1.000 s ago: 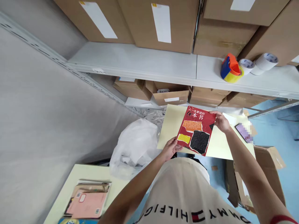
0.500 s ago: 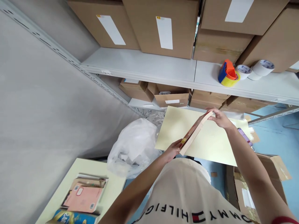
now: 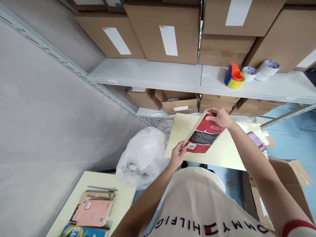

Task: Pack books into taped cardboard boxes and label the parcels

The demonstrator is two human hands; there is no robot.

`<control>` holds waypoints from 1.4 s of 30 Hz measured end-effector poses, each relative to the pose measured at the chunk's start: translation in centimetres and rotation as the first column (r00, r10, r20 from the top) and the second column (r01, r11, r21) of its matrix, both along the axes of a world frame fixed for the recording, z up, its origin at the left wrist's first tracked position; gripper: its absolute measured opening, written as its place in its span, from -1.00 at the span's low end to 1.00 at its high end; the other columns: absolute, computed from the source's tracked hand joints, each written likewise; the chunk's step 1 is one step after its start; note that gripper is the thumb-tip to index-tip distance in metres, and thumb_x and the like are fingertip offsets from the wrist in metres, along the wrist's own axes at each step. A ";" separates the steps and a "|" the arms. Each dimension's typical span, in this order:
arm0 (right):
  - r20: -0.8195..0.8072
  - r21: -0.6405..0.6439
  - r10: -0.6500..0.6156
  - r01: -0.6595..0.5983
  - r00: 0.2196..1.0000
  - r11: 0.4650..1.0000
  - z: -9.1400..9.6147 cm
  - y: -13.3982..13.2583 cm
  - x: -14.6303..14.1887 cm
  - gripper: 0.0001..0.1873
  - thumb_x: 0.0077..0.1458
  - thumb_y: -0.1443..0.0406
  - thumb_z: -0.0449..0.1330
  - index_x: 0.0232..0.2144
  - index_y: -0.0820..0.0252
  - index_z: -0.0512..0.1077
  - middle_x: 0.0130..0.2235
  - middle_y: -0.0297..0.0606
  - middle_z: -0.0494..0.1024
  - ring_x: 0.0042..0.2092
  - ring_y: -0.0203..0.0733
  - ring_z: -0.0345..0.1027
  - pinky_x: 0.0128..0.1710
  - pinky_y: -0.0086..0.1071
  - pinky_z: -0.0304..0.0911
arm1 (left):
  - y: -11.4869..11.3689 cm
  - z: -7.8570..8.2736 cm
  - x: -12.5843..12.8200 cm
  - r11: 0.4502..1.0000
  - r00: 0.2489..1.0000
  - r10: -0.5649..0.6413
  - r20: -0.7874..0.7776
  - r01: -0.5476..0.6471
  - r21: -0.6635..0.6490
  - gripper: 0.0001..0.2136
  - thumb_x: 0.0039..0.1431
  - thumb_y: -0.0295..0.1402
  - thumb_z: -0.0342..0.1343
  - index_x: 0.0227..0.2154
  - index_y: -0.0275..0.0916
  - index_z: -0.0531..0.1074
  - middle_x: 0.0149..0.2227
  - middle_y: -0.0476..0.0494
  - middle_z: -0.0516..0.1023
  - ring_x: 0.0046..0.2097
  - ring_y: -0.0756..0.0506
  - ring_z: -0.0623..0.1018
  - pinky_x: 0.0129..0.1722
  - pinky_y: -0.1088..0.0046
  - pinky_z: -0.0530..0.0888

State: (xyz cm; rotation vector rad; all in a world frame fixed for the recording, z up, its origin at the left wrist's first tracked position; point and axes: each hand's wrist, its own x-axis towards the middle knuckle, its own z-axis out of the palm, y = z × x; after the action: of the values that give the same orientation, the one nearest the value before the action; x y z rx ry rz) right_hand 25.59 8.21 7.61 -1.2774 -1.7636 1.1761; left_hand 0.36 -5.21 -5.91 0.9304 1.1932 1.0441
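A red and black paperback book [image 3: 206, 133] is held up over a pale yellow table [image 3: 232, 149], its printed back cover with a barcode facing me. My left hand [image 3: 178, 154] grips the book's lower left corner, thumb on the cover. At the upper end, my right hand [image 3: 218, 117] is closed round the book's edge, with the thumb lying on the red cover. The cream page block shows along the book's left side. To the right on the same table lies a phone [image 3: 256, 141] with a lit screen.
A white plastic bag [image 3: 143, 154] stands left of the table. Books, a pink one [image 3: 92, 212] among them, lie on a second table [image 3: 118, 184]. Cartons [image 3: 170, 39] and tape rolls [image 3: 249, 73] sit on the shelf [image 3: 172, 74] ahead. An open carton [image 3: 283, 171] stands at right.
Both hands have turned the book from edge-on so that its back cover now faces me. They have also shifted slightly left. The camera view has moved a little.
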 end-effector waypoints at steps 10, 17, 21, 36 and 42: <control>-0.193 -0.312 -0.093 0.029 0.977 0.950 -1.8 -2.9 8.0 -0.44 -0.18 0.06 0.47 -0.08 0.05 0.57 -0.16 -0.25 0.68 -0.20 -0.10 0.56 -0.15 -0.20 0.46 | -1.9 0.1 1.5 0.972 0.940 0.117 0.322 -0.042 -0.230 -0.45 -0.09 0.03 0.35 -0.10 -0.20 0.47 -0.13 -0.19 0.63 -0.13 -0.19 0.64 -0.01 0.06 0.53; -0.543 -0.398 -0.503 0.321 0.673 0.859 -7.6 -3.9 5.9 -0.55 -0.35 0.09 0.55 -0.32 -0.02 0.59 -0.40 -0.43 0.65 -0.39 -0.31 0.50 -0.29 -0.39 0.44 | -2.6 -1.1 1.5 0.930 0.871 0.062 0.487 0.126 -0.344 -0.48 -0.07 -0.11 0.40 -0.03 -0.15 0.47 -0.13 -0.16 0.66 -0.14 -0.21 0.66 0.00 0.09 0.50; -0.515 -0.392 -0.527 0.361 0.676 0.846 -8.7 -3.4 5.7 -0.54 -0.33 0.06 0.52 -0.31 0.02 0.57 -0.40 -0.37 0.65 -0.38 -0.22 0.51 -0.29 -0.28 0.46 | -2.3 -1.5 0.8 0.933 0.883 0.001 0.470 0.168 -0.317 -0.42 -0.11 -0.20 0.42 0.03 -0.17 0.48 -0.10 -0.22 0.65 -0.12 -0.24 0.65 0.00 0.14 0.48; -0.491 -0.404 -0.523 0.350 0.697 0.845 -9.6 -3.1 5.9 -0.51 -0.29 0.02 0.49 -0.27 0.02 0.55 -0.39 -0.35 0.64 -0.34 -0.18 0.54 -0.24 -0.25 0.47 | -1.5 -1.2 0.1 0.936 0.885 -0.063 0.462 0.213 -0.280 -0.44 -0.09 -0.21 0.42 0.04 -0.15 0.52 0.00 -0.27 0.61 -0.08 -0.19 0.63 -0.04 0.30 0.45; -0.451 -0.391 -0.493 0.332 0.744 0.859 -8.8 -3.1 6.3 -0.60 -0.18 0.07 0.40 -0.23 0.00 0.55 -0.34 -0.31 0.65 -0.29 -0.12 0.54 -0.21 -0.16 0.45 | -1.4 -1.3 0.1 0.927 0.865 -0.040 0.501 0.219 -0.305 -0.49 -0.04 -0.23 0.40 0.02 -0.17 0.52 -0.04 -0.25 0.62 -0.11 -0.16 0.63 -0.03 0.30 0.46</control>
State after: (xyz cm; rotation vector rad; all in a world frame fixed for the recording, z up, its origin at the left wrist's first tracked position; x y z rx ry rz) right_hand 31.87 5.10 -1.22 -1.2518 -0.8537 1.3771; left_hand 0.50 -6.64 -7.25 0.4178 0.8357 0.8465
